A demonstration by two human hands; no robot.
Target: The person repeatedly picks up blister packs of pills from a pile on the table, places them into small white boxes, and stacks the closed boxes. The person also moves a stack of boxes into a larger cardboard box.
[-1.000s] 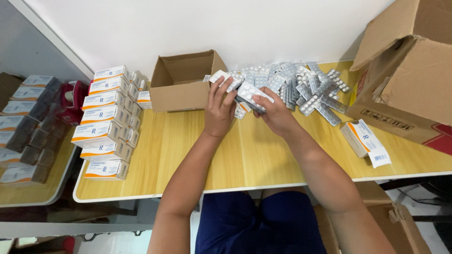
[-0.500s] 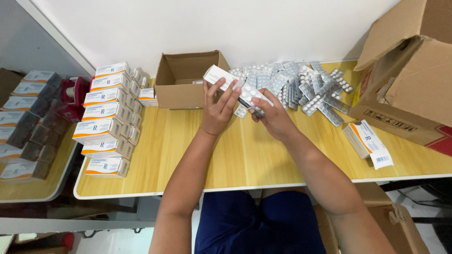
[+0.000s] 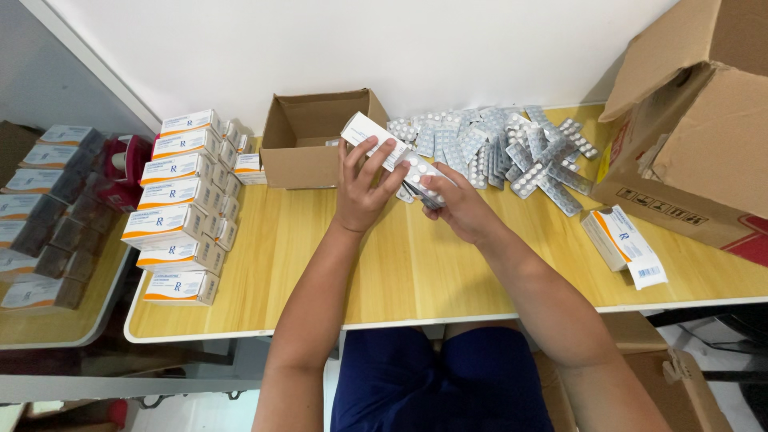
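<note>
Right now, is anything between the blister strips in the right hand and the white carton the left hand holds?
Nothing visible. The left hand holds the white carton tilted, and the right hand has the blister strips at the carton's end, with only air and bare yellow table beneath.
</note>
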